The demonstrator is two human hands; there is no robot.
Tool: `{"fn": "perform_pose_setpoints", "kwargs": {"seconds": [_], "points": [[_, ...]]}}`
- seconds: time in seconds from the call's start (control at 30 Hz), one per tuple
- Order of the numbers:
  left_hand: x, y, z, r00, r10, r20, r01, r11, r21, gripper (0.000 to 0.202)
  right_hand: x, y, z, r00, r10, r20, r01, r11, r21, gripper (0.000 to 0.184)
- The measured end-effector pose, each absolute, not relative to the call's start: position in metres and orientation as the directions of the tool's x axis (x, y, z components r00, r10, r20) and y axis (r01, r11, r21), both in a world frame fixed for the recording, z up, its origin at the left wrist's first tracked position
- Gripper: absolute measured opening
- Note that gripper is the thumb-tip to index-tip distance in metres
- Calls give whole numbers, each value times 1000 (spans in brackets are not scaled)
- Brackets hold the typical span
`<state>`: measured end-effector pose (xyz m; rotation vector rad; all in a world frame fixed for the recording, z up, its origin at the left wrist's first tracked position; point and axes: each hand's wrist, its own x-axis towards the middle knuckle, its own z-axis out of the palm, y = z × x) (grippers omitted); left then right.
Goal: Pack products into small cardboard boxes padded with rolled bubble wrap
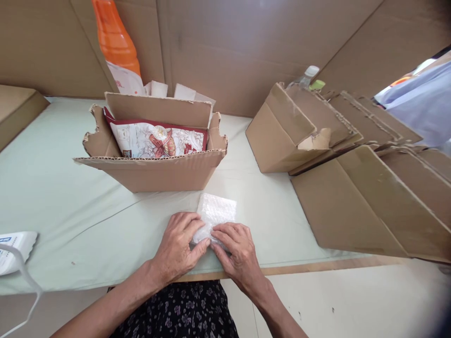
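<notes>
A small bundle of bubble wrap [219, 208] lies on the table near its front edge. My left hand [181, 241] presses on its left side, with the fingers bent over the wrap and the thumb at its near edge. From the right, my right hand [236, 246] grips the same bundle, its fingertips close to the left thumb. Whatever the wrap may enclose cannot be made out. Just beyond the hands stands an open cardboard box [165, 173] holding a white and dark red printed bag [158, 138] with peanuts pictured on it.
Several open cardboard boxes [352, 202] stand at the right; a bottle with a white cap [312, 71] pokes out of one. An orange bottle [118, 42] is behind the middle box. At left lie a white packet [16, 251] and a pale cable [30, 281]. Cardboard walls [225, 47] close the back.
</notes>
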<state>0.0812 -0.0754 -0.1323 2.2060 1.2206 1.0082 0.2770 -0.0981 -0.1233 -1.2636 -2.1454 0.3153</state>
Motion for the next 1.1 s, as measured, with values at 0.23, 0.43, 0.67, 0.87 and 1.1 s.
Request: {"fn": "perform_pose_setpoints", "kwargs": {"seconds": [0.23,0.43,0.67,0.87,1.1], "points": [[79,-75,-131,417,835,359,515,-542,664,28,279,-94,-128,-340,858,386,665,509,-547,13],[79,-78,-132,367,856,364,533,-514,672,61,279,-93,-129,-315,864,392,647,498,-578,11],[78,-83,-134,412,815,408,549,-579,602,57,279,-94,-131,-309,865,395,648,495,-579,11],[77,-83,-134,464,804,372,512,-586,628,60,280,-93,-131,-314,866,390,649,495,-577,11],[79,-79,-132,445,814,373,463,-565,682,39,280,-93,-130,-314,873,374,663,483,-572,12]]}}
